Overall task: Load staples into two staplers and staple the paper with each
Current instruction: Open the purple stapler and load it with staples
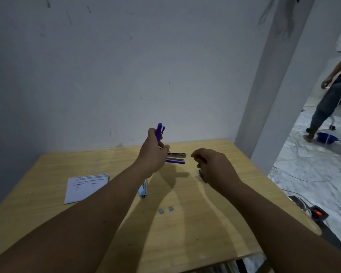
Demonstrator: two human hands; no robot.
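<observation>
Wooden tabletop (pixel 185 233) with paper (pixel 83 189); left hand (pixel 153 152) gripping opened purple stapler (pixel 175 157), right hand (pixel 215 166) loosely curled, contents unclear.

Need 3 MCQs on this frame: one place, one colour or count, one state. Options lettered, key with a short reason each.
1. Where does the sheet of paper lie on the table?
A. left of the left arm
B. under the right hand
C. on the floor

2. What colour is the stapler held in the left hand?
A. red
B. purple
C. green

3. What state is that stapler in?
A. closed flat on the table
B. swung open, top arm raised
C. clamped on the paper

Key:
1 A: the white sheet lies on the wood, left of the forearm.
2 B: both the raised top and the base are purple.
3 B: the top points up while the metal tray and base stick out toward the right hand.
</observation>
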